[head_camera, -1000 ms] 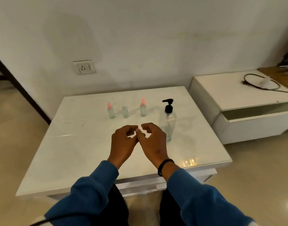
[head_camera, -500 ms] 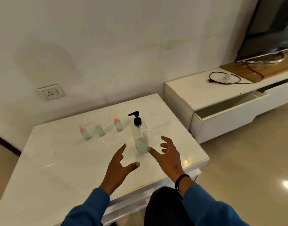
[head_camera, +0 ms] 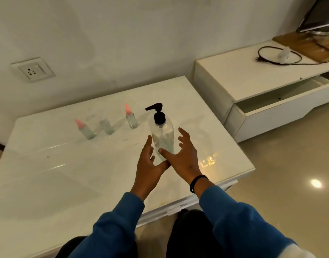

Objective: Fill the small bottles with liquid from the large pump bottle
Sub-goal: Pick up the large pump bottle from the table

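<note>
Large pump bottle (head_camera: 162,135) standing upright on the white surface (head_camera: 57,164), sitting between both hands, left hand (head_camera: 148,163) and right hand (head_camera: 184,155) flanking it with fingers spread, three small bottles (head_camera: 107,125) lining up beyond the fingertips

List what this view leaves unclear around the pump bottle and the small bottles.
- Pump bottle base, head view: hidden behind both hands, left hand and right hand; contact unclear.
- Middle small bottle: blurred; cap unclear.
- Liquid levels in pink-capped bottles: too small.
</note>
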Motion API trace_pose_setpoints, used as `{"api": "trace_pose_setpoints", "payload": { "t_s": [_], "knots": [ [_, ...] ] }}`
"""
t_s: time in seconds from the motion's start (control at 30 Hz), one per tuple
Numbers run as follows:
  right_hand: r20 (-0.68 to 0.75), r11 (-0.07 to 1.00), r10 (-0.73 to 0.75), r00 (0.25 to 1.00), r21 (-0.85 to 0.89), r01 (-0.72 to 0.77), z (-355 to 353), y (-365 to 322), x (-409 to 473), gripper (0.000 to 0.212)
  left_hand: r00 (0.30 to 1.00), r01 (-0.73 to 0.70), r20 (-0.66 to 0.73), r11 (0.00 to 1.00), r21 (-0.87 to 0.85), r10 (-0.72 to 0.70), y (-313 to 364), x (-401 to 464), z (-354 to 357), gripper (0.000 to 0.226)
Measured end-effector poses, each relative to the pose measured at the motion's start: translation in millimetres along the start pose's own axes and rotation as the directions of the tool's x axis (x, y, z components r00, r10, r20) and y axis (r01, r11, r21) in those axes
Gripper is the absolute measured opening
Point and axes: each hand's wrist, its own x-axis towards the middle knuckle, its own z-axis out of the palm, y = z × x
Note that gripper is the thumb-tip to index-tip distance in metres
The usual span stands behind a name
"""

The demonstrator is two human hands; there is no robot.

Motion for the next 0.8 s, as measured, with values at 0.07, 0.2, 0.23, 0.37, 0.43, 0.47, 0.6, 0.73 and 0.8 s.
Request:
{"api": "trace_pose_setpoints", "payload": {
  "t_s": [0.07,0.2,0.23,0.37,0.43,0.47,0.6,0.73,0.8],
  "knots": [
    [0.000,1.000,0.000,1.000,-0.011,0.000,7.6,6.1,7.4,0.093,1.000,-0.018,-0.007,1.000,0.008,0.018,-5.0,6.2,3.8,0.096],
    [-0.014,0.999,-0.020,1.000,-0.036,0.019,20.2,20.1,14.3,0.086,0.999,-0.027,-0.046,1.000,0.003,0.027,-17.1,14.9,5.2,0.089],
    [-0.022,0.999,-0.028,0.999,-0.040,0.027,25.1,25.0,15.4,0.083,0.998,-0.022,-0.054,1.000,0.009,0.023,-22.7,17.3,5.1,0.086],
    [-0.071,0.994,-0.077,0.995,-0.079,0.071,28.8,26.7,13.6,0.072,0.996,-0.005,-0.087,1.000,-0.021,0.003,-29.0,17.9,6.4,0.074],
    [-0.073,0.990,-0.099,0.992,-0.111,0.091,29.2,27.2,15.4,0.069,0.995,0.008,-0.101,0.999,-0.047,-0.013,-31.9,18.3,9.5,0.072],
    [-0.072,0.986,-0.112,0.991,-0.129,0.102,29.4,26.4,16.3,0.067,0.994,0.008,-0.105,0.998,-0.055,-0.014,-32.3,18.3,10.7,0.072],
    [-0.075,0.976,-0.137,0.988,-0.179,0.122,33.1,26.3,28.0,0.062,0.994,0.008,-0.111,0.998,-0.070,-0.015,-32.4,28.2,13.9,0.072],
    [-0.083,0.972,-0.143,0.986,-0.198,0.124,40.5,24.6,44.9,0.059,0.994,0.008,-0.109,0.997,-0.071,-0.016,-30.8,47.3,11.4,0.072],
    [-0.084,0.976,-0.136,0.987,-0.184,0.119,43.5,21.7,54.2,0.056,0.993,0.008,-0.115,0.998,-0.068,-0.016,-29.4,58.1,10.6,0.072]
  ]
}}
